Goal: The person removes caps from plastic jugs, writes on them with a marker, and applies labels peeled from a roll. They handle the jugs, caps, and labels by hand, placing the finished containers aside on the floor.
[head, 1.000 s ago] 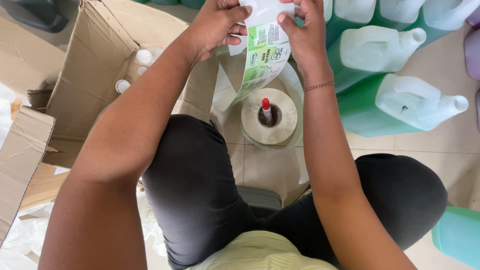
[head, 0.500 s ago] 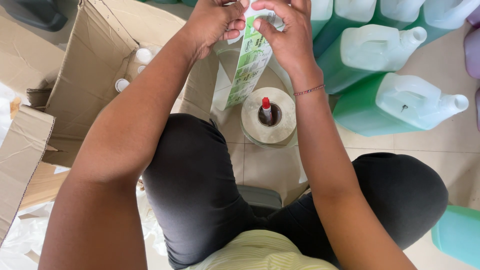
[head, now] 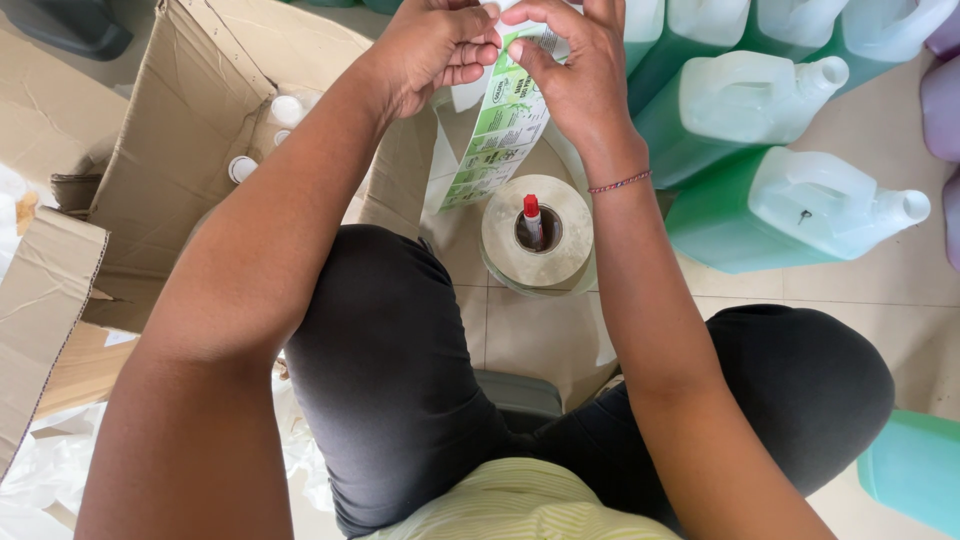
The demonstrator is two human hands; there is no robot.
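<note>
Both hands are working at the top edge of the view, over a tiled floor (head: 870, 300). The left hand (head: 435, 45) is curling its fingers shut and pinching the top of a long green-and-white printed paper label strip (head: 500, 130) between thumb and fingertips. The right hand (head: 575, 70), w/ a thin red bead bracelet (head: 620, 183) on the wrist, is pinching the same strip's upper right edge, thumb pressing vs. forefinger; the other fingers are arching above it. The strip is hanging down betw. the two hands, tilting left at its lower end, ending just above and left of a beige roll of label backing (head: 535, 235) that is lying flat on the floor. A red-capped marker pen (head: 532, 218) is standing upright in the roll's core.

To the right of the roll, translucent white plastic jugs holding green liquid (head: 790, 210) are lying on their sides in a row toward the floor's upper right corner; one jug's spout is pointing right. A teal container (head: 915, 470) is showing at the bottom right edge. At left, an open brown cardboard box (head: 170, 150) is holding white-capped bottles (head: 270, 130), only the caps visible. The person's black-trousered knees (head: 400, 370) are filling the middle, w/ a pale yellow striped shirt (head: 510, 505) at the bottom.
</note>
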